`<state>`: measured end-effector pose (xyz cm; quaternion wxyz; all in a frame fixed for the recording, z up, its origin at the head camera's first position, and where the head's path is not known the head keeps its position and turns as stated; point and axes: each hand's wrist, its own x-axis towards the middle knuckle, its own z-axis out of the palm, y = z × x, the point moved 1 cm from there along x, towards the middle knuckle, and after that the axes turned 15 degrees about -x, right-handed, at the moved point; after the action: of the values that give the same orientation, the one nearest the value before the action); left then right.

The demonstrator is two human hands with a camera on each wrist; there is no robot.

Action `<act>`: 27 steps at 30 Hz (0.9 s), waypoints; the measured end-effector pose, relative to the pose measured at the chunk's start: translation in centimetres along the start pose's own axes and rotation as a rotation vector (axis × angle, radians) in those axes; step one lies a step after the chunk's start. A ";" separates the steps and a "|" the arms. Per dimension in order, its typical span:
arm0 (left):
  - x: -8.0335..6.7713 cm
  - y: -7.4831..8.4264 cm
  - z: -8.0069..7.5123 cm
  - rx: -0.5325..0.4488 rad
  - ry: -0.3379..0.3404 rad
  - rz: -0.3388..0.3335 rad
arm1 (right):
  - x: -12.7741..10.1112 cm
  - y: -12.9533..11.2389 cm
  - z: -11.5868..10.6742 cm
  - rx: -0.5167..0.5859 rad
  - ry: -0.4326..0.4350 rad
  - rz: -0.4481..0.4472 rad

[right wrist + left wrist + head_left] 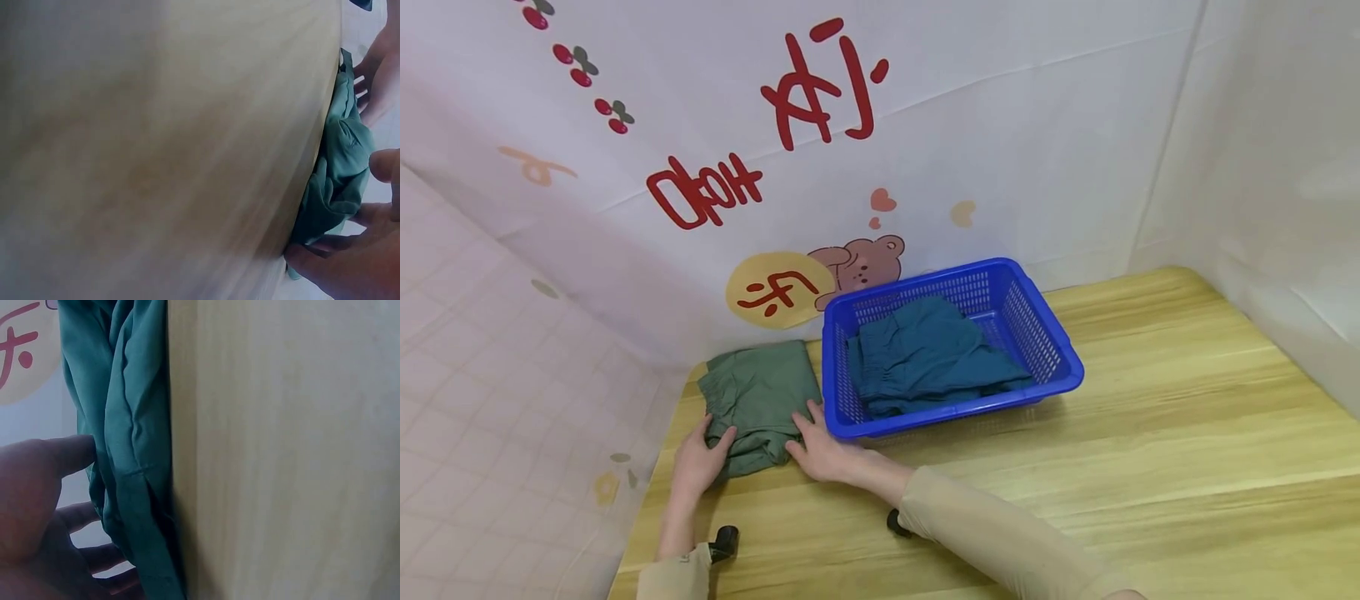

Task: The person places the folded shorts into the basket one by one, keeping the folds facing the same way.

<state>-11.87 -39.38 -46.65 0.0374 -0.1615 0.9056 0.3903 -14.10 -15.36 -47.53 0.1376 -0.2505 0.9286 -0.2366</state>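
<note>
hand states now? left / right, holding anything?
Left hand: open, fingers straight against the folded green garment.
Right hand: open, flat against the same garment's other side.

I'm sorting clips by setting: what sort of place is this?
Probably a staged laundry-folding corner: a wooden table, a blue basket of clothes, and a printed cartoon backdrop.

Folded garment [758, 398] sits on the counter [1150, 433] near its far left corner, basket [1045, 333] right beside it on the right. Another garment [925, 354] lies inside the basket. Wall behind both.
</note>
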 end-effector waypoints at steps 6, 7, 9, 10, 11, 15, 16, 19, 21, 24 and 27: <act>-0.3 -0.2 -0.1 -0.085 0.048 -0.004 | -0.5 -0.1 -0.2 -0.005 -0.008 0.003; -0.3 -0.2 -0.2 -0.107 0.064 -0.007 | -0.7 -0.1 -0.3 0.003 -0.001 0.005; -0.4 -0.1 -0.4 -0.154 0.098 -0.022 | -0.9 -0.1 -0.5 0.024 0.043 0.010; -0.5 -0.1 -0.5 -0.171 0.111 -0.032 | -1.0 -0.1 -0.6 0.045 0.076 0.013; -0.5 -0.1 -0.6 -0.186 0.118 -0.041 | -1.1 -0.1 -0.6 0.058 0.108 0.015; -0.6 0.0 -1.2 -0.181 0.069 -0.092 | -1.0 -0.1 -0.6 0.083 0.201 0.032; -0.6 0.0 -1.4 -0.163 0.042 -0.098 | -0.9 -0.1 -0.6 0.102 0.196 0.036; -0.7 0.1 -1.7 -0.111 -0.041 -0.116 | -0.7 -0.3 -0.6 0.213 0.114 0.057; -0.8 0.2 -1.8 -0.110 -0.085 -0.124 | -0.7 -0.3 -0.6 0.294 0.051 0.079; -1.2 0.3 -1.8 -0.139 -0.126 -0.134 | -0.9 -0.4 -0.7 0.353 -0.013 0.115; -1.7 0.3 -1.8 -0.188 -0.138 -0.144 | -1.1 -0.4 -0.8 0.335 -0.058 0.147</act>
<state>-10.29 -40.05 -44.87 0.1122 -0.2018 0.8464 0.4799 -13.32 -14.84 -46.47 0.2212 -0.1622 0.8877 -0.3698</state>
